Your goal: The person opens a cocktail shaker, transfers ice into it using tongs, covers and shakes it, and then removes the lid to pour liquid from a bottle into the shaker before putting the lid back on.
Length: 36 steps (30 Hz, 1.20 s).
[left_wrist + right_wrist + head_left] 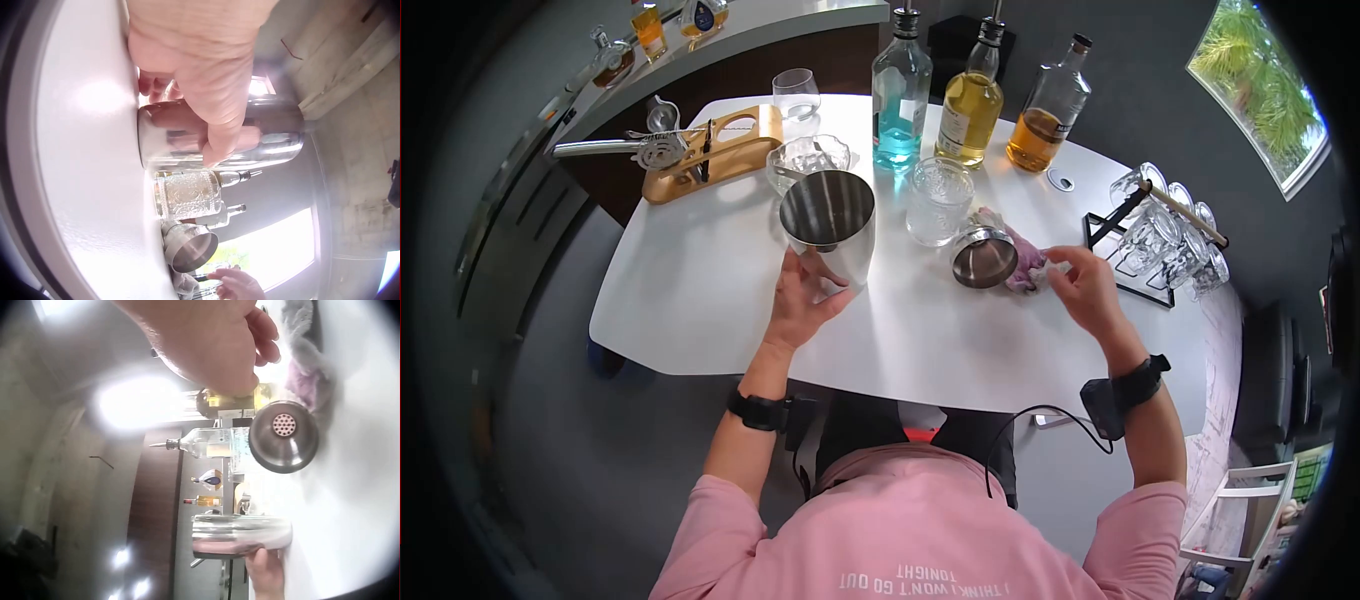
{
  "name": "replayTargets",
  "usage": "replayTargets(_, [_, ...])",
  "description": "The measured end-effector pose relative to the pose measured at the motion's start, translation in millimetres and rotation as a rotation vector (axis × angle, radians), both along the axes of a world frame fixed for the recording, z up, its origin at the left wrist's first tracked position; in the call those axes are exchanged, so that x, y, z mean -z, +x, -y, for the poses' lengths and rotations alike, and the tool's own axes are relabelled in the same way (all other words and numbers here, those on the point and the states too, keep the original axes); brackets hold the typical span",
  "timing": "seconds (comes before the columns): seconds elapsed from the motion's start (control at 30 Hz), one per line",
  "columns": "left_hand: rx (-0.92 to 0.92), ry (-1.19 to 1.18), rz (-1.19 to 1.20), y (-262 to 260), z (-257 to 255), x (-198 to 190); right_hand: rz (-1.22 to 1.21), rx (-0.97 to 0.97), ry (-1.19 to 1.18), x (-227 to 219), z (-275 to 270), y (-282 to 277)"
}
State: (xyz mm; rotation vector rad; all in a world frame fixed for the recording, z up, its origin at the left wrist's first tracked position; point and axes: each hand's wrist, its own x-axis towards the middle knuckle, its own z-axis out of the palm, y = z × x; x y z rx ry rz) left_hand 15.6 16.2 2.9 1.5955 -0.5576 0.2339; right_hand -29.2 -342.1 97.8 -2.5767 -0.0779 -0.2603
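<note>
While the left hand [800, 300] wraps the slick, rigid steel shaker tin [830, 225] low on its wall, the right hand [1085, 285], at three o'clock, pinches a soft cloth [1028, 262].

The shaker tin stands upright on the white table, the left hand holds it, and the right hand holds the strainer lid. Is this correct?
Not quite. The left hand does hold the upright shaker tin, but the right hand touches the cloth; the strainer lid lies beside it, unheld. The head view shows this.

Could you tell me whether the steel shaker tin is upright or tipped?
Upright: the shaker tin stands on the table, mouth up, left hand gripping it.
</note>
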Motion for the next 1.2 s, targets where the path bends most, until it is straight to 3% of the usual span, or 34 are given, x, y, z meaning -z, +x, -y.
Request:
replayTargets(0.07, [-0.014, 0.023, 0.088, 2, -9, 14, 0.014, 0.01, -0.039, 16, -1, -8])
replayTargets(0.13, [-0.112, 0.244, 0.034, -3, -18, 14, 0.158, -0.03, -0.162, 31, -3, -9])
replayTargets(0.2, [-0.18, 0.247, -0.014, -19, -23, 13, 0.193, -0.063, -0.215, 39, -1, -8])
replayTargets(0.27, [-0.245, 0.247, -0.062, -34, -26, 8, -0.053, 0.014, -0.312, 42, -1, -6])
replayTargets(0.43, [-0.26, 0.221, -0.113, -58, -29, 1, -0.118, 0.094, -0.218, 48, 6, -8])
replayTargets(0.5, [-0.258, 0.224, -0.124, -62, -28, 0, -0.079, 0.193, 0.044, 55, 20, -4])
replayTargets(0.53, [-0.26, 0.23, -0.145, -63, -29, -1, -0.078, 0.196, 0.044, 51, 22, -4])
replayTargets(0.6, [-0.264, 0.238, -0.142, -63, -28, -3, 0.051, 0.323, 0.343, 36, 30, -2])
replayTargets(0.67, [-0.275, 0.246, -0.141, -61, -26, -4, 0.14, 0.281, 0.513, 6, 27, 3])
replayTargets(0.73, [-0.276, 0.265, -0.112, -62, -25, -4, 0.222, 0.246, 0.545, -31, 15, 4])
replayTargets(0.83, [-0.283, 0.255, -0.123, -64, -24, -4, 0.287, 0.188, 0.472, -54, 18, 9])
replayTargets(1.07, [-0.293, 0.136, -0.205, -59, -27, -4, 0.179, 0.312, 0.533, -6, 53, -24])
replayTargets(1.17, [-0.305, 0.126, -0.212, -47, -23, -9, -0.099, 0.356, 0.34, 15, 51, -35])
replayTargets(1.2, [-0.308, 0.135, -0.18, -41, -20, -11, -0.06, 0.31, -0.049, 24, 54, -37])
